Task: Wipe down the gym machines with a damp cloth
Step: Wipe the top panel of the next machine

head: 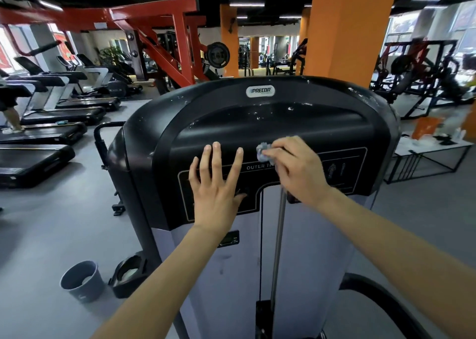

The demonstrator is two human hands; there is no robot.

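one small wad of cloth [262, 150] meets the machine's black shroud [283, 122], so i judge it could skip the white specks [257, 114] higher up or slip from the grip. the right hand [296, 174] pinches it with curled fingers against the shroud; the left hand [216, 184] presses flat, fingers straight and spread, with treadmills [51, 132] well beyond.

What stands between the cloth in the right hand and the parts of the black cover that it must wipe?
Only the left hand, spread flat on the black cover, lies just left of the cloth that the right hand holds. Upward and rightward, nothing visible blocks it.
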